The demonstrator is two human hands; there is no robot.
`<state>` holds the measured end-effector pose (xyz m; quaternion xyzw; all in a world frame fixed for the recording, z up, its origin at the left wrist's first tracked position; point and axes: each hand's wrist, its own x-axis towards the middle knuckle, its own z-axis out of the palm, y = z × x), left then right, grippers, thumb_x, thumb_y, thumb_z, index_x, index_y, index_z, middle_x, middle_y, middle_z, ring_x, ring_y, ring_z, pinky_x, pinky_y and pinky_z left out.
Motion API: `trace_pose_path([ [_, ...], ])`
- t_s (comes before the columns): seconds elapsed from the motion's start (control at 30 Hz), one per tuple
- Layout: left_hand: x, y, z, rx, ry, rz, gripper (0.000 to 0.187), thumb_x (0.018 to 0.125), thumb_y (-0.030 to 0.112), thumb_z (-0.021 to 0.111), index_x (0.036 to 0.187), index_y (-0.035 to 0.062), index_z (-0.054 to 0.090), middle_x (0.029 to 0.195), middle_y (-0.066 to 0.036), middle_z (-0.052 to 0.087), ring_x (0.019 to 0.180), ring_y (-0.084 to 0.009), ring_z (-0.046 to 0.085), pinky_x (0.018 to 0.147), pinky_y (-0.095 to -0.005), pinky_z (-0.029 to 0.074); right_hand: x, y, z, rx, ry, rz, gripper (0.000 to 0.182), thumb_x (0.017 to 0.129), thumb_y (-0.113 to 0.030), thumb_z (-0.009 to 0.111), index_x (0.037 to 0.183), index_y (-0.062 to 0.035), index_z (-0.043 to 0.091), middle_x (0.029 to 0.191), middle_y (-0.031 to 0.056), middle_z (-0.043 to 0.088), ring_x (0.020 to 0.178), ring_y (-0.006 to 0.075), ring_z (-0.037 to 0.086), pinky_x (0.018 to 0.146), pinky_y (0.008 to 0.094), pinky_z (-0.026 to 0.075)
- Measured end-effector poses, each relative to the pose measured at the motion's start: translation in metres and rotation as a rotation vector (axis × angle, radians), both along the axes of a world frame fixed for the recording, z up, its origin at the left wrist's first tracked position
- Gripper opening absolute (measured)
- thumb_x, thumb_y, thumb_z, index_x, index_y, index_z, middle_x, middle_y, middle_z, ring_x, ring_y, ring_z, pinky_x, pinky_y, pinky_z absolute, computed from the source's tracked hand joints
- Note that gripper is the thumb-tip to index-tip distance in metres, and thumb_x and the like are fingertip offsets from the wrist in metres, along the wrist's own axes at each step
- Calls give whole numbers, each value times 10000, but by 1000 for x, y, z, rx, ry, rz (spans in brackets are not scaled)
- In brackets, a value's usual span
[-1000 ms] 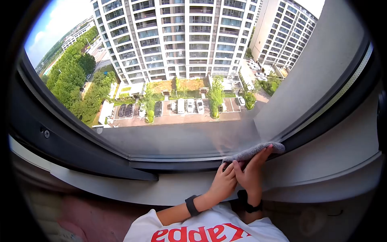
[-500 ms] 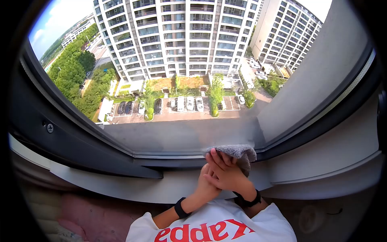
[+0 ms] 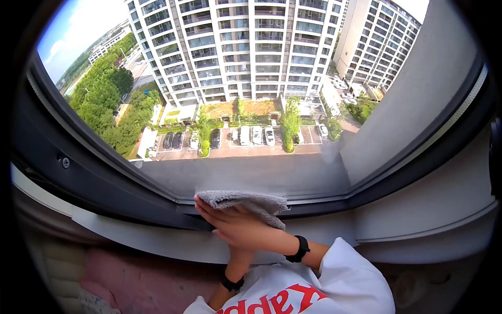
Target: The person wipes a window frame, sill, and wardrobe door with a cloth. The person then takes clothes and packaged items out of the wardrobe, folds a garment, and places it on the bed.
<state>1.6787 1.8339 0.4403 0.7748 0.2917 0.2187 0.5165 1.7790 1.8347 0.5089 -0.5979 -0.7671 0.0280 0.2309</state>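
A folded grey cloth [image 3: 251, 201] lies against the bottom of the window pane, along the dark lower frame. My right hand [image 3: 246, 228] presses on it from the near side, fingers stretched up to the left over its left end and thumb lower down. From below, my left hand [image 3: 240, 256] meets the right one and is mostly covered by it; its fingers are hidden. Black bands circle both wrists.
The dark window frame [image 3: 94, 178] curves around the glass, with a screw at left. Below it runs a pale sill [image 3: 157, 240]. Pink fabric [image 3: 136, 277] lies at lower left. Outside the glass are tall buildings [image 3: 235, 52], trees and parked cars.
Both hands and the grey cloth have slid left along the bottom of the pane. The right forearm now reaches across to the left, covering more of the left hand.
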Motion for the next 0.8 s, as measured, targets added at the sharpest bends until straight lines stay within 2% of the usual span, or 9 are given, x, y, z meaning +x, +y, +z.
trace_pose_path([
  [0.03,-2,-2,-1,-4,9,7,483,728,147,627,1151,25,428,1156,-148,391,1082,-322,371,917,-429,308,-2,3,0,-1,13,31,704,805,-156,540,1409,-67,189,1501,31,95,1362,184,174,1068,376,142],
  [0.13,-8,-5,-1,-10,21,27,468,728,148,633,1133,26,433,1134,-142,393,1068,-316,371,909,-424,308,-10,13,-1,31,-5,62,715,792,-160,561,1398,-44,200,1498,54,108,1363,194,170,1076,395,124],
  [0.33,-10,-4,7,31,14,81,437,729,148,644,1098,27,443,1091,-130,396,1040,-303,371,893,-415,307,6,5,18,92,237,203,647,826,-174,544,1380,-25,244,1456,96,222,1334,228,241,1078,412,131],
  [0.37,-9,-2,10,55,7,98,433,729,149,646,1092,27,445,1084,-128,397,1035,-301,370,890,-414,307,8,3,19,91,271,192,620,836,-183,541,1378,-54,270,1430,100,280,1325,235,256,1068,412,152],
  [0.5,7,9,31,275,-39,213,413,729,149,653,1069,28,452,1055,-120,400,1016,-292,370,880,-407,306,22,-19,35,99,194,84,626,818,-235,576,1379,-148,313,1427,68,303,1324,217,256,1042,382,179],
  [0.6,30,19,56,550,-103,329,398,729,149,658,1052,29,457,1033,-114,401,1002,-286,370,872,-403,306,33,-33,46,247,157,-7,603,820,-275,588,1362,-151,354,1439,55,289,1339,206,215,1045,374,163],
  [0.73,66,17,87,783,-291,404,366,723,147,667,1016,44,473,1016,-102,405,991,-274,371,860,-394,307,49,-54,50,504,77,-189,676,792,-394,630,1353,-120,370,1442,153,254,1372,272,92,1074,411,65],
  [0.77,74,13,94,799,-360,405,347,717,145,669,997,57,485,1022,-97,407,993,-269,372,856,-389,308,57,-60,49,573,-73,-250,817,730,-485,669,1355,-71,343,1438,258,170,1367,359,28,1069,462,15],
  [0.8,86,9,103,816,-431,404,329,710,143,672,979,71,496,1027,-91,408,996,-264,374,852,-385,310,63,-66,49,603,-5,-308,780,734,-503,656,1331,-81,384,1439,239,186,1370,336,37,1068,465,4],
])
